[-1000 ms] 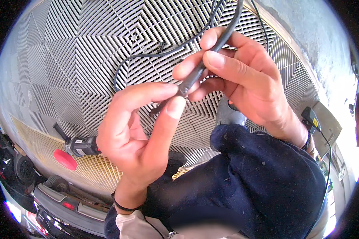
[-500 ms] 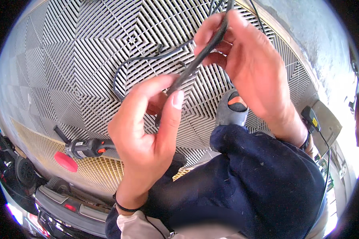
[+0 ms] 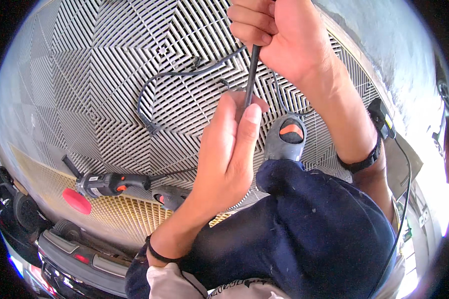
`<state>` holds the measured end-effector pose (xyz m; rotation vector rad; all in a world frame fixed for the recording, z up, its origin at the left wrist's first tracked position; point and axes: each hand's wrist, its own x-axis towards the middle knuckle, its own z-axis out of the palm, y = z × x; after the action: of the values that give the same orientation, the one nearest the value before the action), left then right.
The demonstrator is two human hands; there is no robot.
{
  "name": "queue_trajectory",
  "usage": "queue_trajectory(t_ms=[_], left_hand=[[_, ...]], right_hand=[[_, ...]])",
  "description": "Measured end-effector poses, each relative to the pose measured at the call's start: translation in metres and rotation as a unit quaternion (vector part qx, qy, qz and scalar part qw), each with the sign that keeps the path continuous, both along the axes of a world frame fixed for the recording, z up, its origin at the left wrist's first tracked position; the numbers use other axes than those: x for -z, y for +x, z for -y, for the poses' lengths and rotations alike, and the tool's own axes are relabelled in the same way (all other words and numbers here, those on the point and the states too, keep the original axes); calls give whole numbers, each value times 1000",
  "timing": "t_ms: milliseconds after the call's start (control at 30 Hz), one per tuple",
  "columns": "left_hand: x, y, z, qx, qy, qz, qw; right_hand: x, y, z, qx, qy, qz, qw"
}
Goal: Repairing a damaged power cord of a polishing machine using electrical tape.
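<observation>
Black cable (image 3: 251,74) ran taut between the right hand (image 3: 279,35), fist closed on its upper end, and the left hand (image 3: 229,149), fingers pinching it lower, above the grid floor (image 3: 110,60); a harder pull risked slipping it free.
</observation>
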<state>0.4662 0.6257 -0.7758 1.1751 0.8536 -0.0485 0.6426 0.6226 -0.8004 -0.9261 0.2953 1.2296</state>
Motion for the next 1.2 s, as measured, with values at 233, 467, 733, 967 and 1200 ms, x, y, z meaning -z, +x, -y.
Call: queue_trajectory(t_ms=[233,467,733,967,1200], left_hand=[[1,-5,12,-33,-15,9,999],[6,-18,8,-20,8,8,1000],[24,-28,23,65,-142,18,988],[2,-31,-7,9,-42,-3,999],[-16,-27,-8,-13,80,64,995]], right_hand=[[-7,2,-2,1,-12,6,1000],[10,-4,-9,1,5,-21,1000],[-4,80,24,157,85,91,980],[14,8,17,52,61,-144,986],[-25,-15,14,48,22,-106,993]])
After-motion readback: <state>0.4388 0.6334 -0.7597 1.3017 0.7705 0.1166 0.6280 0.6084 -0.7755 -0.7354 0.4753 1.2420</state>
